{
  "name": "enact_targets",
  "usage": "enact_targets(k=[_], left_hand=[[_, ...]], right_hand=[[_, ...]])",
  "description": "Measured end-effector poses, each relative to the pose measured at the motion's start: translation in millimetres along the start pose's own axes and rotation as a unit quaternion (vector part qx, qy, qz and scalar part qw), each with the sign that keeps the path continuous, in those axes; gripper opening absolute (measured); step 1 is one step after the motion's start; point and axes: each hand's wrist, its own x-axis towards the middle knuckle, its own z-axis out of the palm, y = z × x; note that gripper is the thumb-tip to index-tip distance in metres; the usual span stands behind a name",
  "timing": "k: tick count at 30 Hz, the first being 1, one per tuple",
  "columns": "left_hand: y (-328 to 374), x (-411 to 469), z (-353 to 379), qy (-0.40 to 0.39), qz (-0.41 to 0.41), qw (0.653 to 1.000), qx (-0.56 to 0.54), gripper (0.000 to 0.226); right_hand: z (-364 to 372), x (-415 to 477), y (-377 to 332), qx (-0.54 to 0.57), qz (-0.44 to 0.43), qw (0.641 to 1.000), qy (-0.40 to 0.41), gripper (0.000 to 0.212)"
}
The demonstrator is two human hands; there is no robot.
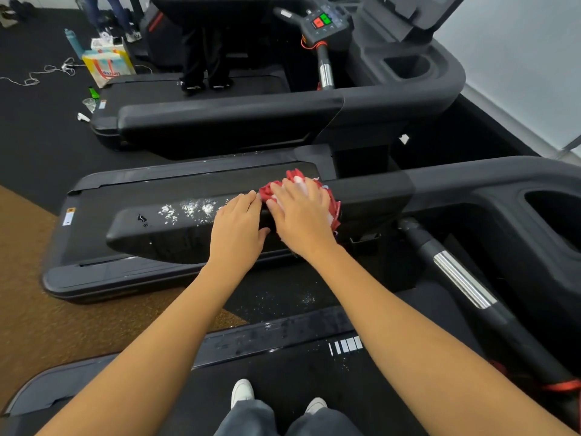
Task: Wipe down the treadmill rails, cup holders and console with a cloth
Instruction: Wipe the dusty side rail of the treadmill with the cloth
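A black padded side rail [157, 234] of my treadmill runs across the middle of the view, with white powder [188, 210] scattered on its top. My right hand [300, 215] lies flat with straight fingers on a red and white cloth [331, 212] and presses it onto the rail. My left hand [239, 228] rests open on the rail just left of the cloth, beside the powder. A cup holder [556, 221] opens at the far right edge, and the console is out of frame.
Another treadmill [220, 121] stands beyond, with a person's legs [204, 58] on its belt and a red and green button panel [322, 22]. A chrome grip bar [462, 280] angles at right. Bags, a bottle and cables lie on the floor at upper left. White specks dot the floor [283, 297].
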Motion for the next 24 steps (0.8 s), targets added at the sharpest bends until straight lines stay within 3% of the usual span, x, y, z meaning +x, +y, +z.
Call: enact_targets(k=[5, 11, 16, 20, 24], left_hand=[[-2, 0, -2, 0.002, 0.007, 1.0, 0.006, 0.059], [-2, 1, -3, -0.002, 0.008, 1.0, 0.009, 0.061], [-2, 0, 0, 0.01, 0.013, 1.0, -0.003, 0.059], [-3, 1, -1, 0.011, 0.015, 1.0, 0.005, 0.058], [-2, 1, -3, 0.006, 0.017, 1.0, 0.009, 0.06]], right_hand=[[-3, -28, 24, 0.016, -0.035, 0.999, 0.034, 0.04], [-11, -19, 46, 0.031, 0.126, 0.99, 0.048, 0.042], [5, -30, 4, 0.046, 0.043, 0.998, 0.021, 0.049], [3, -42, 15, 0.032, 0.0, 0.999, 0.028, 0.048], [-10, -38, 43, 0.085, 0.113, 0.989, 0.05, 0.041]])
